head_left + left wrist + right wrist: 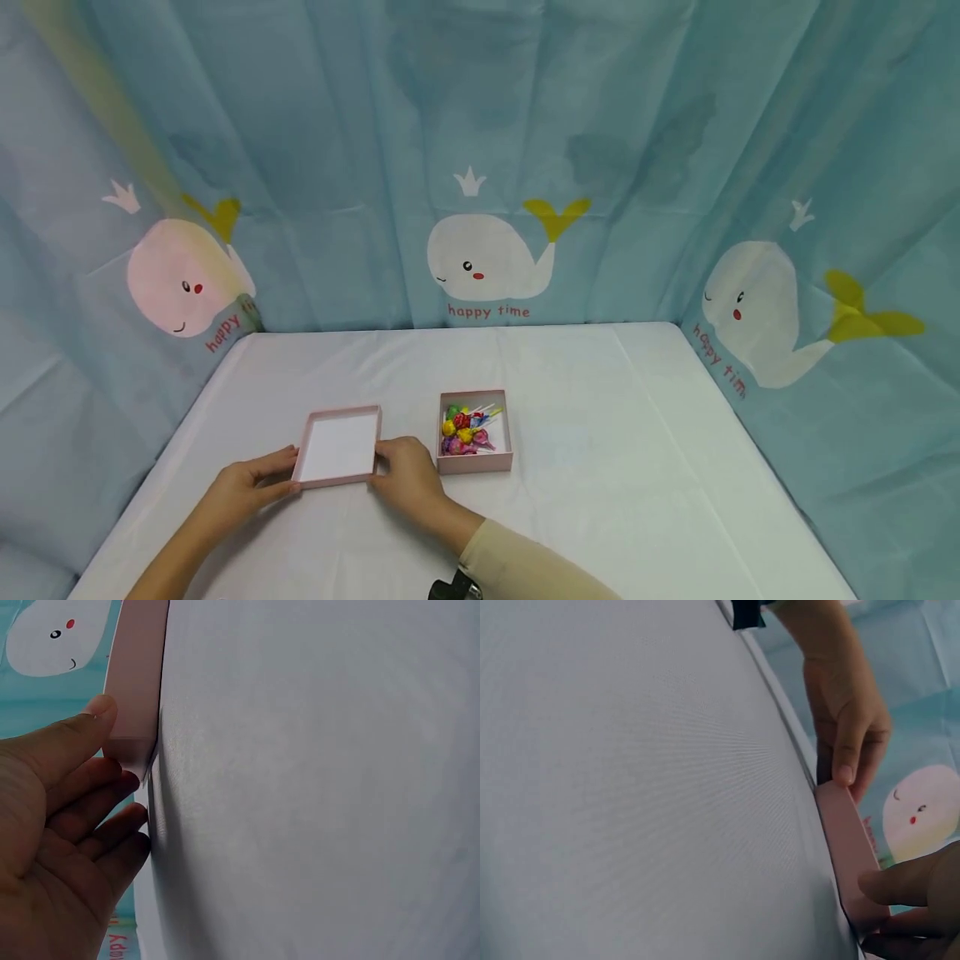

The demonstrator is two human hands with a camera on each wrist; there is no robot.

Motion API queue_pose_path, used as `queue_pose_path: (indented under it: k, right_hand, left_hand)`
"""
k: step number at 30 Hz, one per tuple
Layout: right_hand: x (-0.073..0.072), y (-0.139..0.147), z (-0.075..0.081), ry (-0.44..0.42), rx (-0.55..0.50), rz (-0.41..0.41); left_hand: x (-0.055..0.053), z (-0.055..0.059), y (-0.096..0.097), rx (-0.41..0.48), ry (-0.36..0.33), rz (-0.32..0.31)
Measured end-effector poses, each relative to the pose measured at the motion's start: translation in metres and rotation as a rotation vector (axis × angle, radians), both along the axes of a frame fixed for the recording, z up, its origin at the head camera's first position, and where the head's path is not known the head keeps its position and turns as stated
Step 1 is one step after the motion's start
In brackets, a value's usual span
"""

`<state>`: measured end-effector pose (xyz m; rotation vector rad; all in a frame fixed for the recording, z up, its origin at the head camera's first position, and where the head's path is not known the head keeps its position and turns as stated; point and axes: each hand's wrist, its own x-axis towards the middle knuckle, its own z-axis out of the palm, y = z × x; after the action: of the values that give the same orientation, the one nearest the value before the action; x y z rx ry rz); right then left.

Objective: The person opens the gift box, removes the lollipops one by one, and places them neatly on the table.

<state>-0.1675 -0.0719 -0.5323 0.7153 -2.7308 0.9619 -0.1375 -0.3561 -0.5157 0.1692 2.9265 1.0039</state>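
A shallow pink box lid [341, 446] with a white inside lies hollow side up on the left part of the table. My left hand [243, 492] grips its left edge, thumb at the near corner and fingers along the side; the left wrist view shows this thumb [101, 712] on the pink wall. At the opposite edge my right hand [412, 479] holds the lid, its thumb against the near right corner. Just right of that hand stands an open pink box [474, 463] containing several colourful wrapped lollipops [463, 432], their white sticks pointing mostly to the upper right.
A white cloth [637, 467] covers the table. Light blue curtains [337, 167] printed with whales surround its back and both sides. A black device [455, 587] shows below the right sleeve [525, 562] at the near edge of the head view.
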Motion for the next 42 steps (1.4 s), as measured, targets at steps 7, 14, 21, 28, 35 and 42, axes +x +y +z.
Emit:
queue_pose_path:
  k: [7, 14, 21, 28, 35, 42]
  right_hand:
    - [0.002, 0.004, 0.003, -0.011, 0.032, 0.040]
    - [0.006, 0.008, 0.013, -0.068, 0.068, 0.056]
    - [0.011, 0.016, 0.026, -0.025, 0.126, 0.201]
    - [0.016, 0.029, 0.047, -0.031, 0.074, 0.308]
    - [0.014, 0.052, 0.066, -0.050, 0.029, 0.360]
    - [0.005, 0.079, 0.083, -0.016, -0.018, 0.359]
  left_hand:
    - [0.001, 0.006, 0.006, -0.054, -0.012, 0.022]
    - [0.002, 0.015, 0.009, -0.087, -0.070, 0.050]
    - [0.004, 0.014, 0.009, -0.067, -0.069, 0.066]
    - [0.001, 0.020, 0.017, -0.052, -0.019, 0.064]
    - [-0.002, 0.036, 0.042, -0.014, 0.020, 0.035]
    - [-0.008, 0.043, 0.071, 0.036, 0.088, -0.006]
